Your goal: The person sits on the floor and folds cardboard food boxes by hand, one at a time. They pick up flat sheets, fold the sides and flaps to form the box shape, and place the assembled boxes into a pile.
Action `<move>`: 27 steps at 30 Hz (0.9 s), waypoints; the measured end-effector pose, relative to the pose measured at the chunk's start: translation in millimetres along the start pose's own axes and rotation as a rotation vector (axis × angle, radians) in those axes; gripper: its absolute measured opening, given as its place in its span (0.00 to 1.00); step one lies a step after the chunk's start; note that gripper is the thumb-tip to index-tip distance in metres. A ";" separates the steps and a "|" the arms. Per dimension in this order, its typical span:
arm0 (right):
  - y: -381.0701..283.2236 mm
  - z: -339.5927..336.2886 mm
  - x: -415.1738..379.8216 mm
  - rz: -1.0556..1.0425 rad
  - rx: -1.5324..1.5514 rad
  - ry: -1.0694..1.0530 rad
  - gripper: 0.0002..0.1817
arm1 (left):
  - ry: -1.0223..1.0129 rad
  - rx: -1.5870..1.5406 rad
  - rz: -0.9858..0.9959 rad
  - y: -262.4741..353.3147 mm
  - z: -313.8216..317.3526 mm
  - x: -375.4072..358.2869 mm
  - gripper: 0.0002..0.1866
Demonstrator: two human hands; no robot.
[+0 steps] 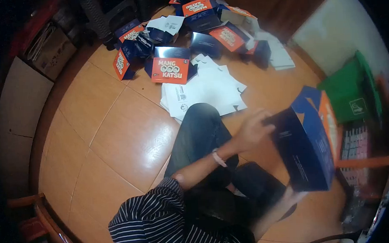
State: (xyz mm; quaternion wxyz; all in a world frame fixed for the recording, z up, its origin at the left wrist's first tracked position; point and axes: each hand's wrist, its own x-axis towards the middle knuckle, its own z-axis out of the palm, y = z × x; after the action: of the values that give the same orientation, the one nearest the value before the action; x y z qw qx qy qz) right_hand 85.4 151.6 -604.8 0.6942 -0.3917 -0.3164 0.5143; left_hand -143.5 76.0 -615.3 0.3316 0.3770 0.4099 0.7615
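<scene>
Box (306, 140): smooth blue and orange card, tall and tilted, on your right. Your left hand (252, 130) grips its near edge, fingers clamped. Your right hand (293, 194) is blurred underneath; grip unclear. White flat sheets (206, 90) lie far ahead.

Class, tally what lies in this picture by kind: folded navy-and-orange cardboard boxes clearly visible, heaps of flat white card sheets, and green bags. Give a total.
Folded navy-and-orange cardboard boxes: about 11, counting the one in the hands and the pile on the floor; some overlap.
Heaps of flat white card sheets: 1
Green bags: 1
Total: about 13
</scene>
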 end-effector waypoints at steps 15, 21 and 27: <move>24.4 -51.8 -31.2 0.353 -0.101 -0.530 0.07 | -0.495 0.638 -0.130 -18.4 -0.8 -74.3 0.08; 14.2 -21.4 -40.0 -0.369 -0.900 -0.695 0.12 | -0.478 0.320 -0.374 -18.6 15.3 -67.4 0.14; 6.0 -18.8 -34.5 -0.174 -0.904 -1.036 0.09 | -0.449 0.447 -0.341 -8.7 23.3 -62.2 0.18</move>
State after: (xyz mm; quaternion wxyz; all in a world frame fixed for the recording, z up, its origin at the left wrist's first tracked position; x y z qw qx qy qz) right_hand 89.1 115.2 -620.6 0.2612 -0.3195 -0.8207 0.3952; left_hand -91.2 38.0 -632.8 0.4448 0.5245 0.5402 0.4850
